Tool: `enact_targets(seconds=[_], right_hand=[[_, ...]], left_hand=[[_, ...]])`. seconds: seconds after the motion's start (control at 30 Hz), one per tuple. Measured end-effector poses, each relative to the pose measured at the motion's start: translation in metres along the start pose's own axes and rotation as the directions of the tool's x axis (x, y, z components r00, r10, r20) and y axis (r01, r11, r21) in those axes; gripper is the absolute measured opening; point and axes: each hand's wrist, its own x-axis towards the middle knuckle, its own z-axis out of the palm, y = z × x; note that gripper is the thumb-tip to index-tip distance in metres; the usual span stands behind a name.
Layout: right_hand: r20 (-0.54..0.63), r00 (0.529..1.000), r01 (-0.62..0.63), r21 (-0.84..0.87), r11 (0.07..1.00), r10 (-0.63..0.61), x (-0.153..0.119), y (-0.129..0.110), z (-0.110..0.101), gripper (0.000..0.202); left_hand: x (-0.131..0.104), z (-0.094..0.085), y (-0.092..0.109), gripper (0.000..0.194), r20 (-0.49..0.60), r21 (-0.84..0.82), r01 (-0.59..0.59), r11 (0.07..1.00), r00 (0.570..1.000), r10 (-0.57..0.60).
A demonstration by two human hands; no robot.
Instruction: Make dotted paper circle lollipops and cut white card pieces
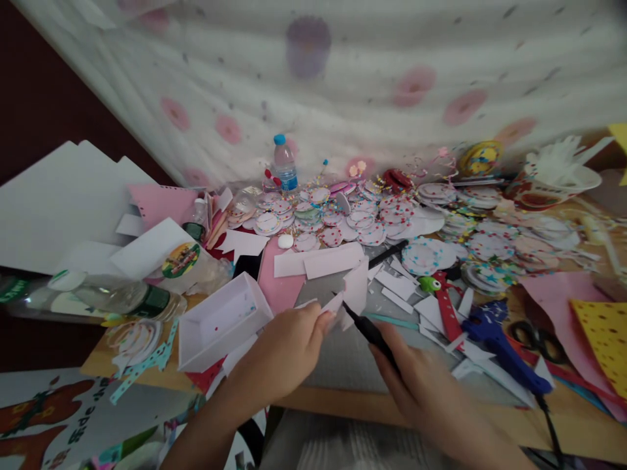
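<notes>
Right now, the left hand pinches a small piece of white paper above the grey mat, its grip closed on the paper between thumb and fingers. The right hand has its grip clamped around a slim black tool, whose thin tip points up and left, right by the paper. It is a bit blurry there, so I can't tell if the tip actually touches it.

Just beyond the hands, 2 white strips overlap, partly over a pink sheet. An open white box sits left of the left hand. Right of the mat's middle lie white scraps, a red strip, a blue glue gun and black-handled scissors. Piles of dotted paper discs spread along the back of the table, with 1 blue-capped bottle upright behind them and a bowl of whitish things at the far right. A flowered curtain hangs behind it all.
</notes>
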Motion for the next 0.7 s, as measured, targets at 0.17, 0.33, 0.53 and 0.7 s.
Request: enact_targets(seconds=[0.17, 0.33, 0.53, 0.7], right_hand=[[-0.047, 0.99, 0.123, -0.211, 0.97, -0.136, -0.001, 0.007, -0.001, 0.023], [-0.063, 0.979, 0.175, -0.233, 0.957, -0.194, -0.001, 0.0, -0.002, 0.023], [0.011, 0.994, 0.108, -0.074, 0.991, -0.107, -0.003, -0.008, 0.013, 0.014], [0.05, 0.999, -0.003, 0.074, 0.997, 0.0, -0.011, -0.005, 0.023, 0.022]], left_hand=[[-0.006, 0.016, -0.026, 0.034, 0.218, -0.429, 0.105, 0.897, 0.976, -0.01], [-0.007, 0.039, -0.041, 0.027, 0.223, -0.549, 0.139, 0.824, 0.975, -0.016], [-0.019, 0.047, -0.037, 0.021, 0.029, -0.517, 0.12, 0.847, 0.992, -0.123], [-0.032, 0.046, -0.035, 0.029, 0.123, -0.61, 0.105, 0.786, 0.992, -0.037]])
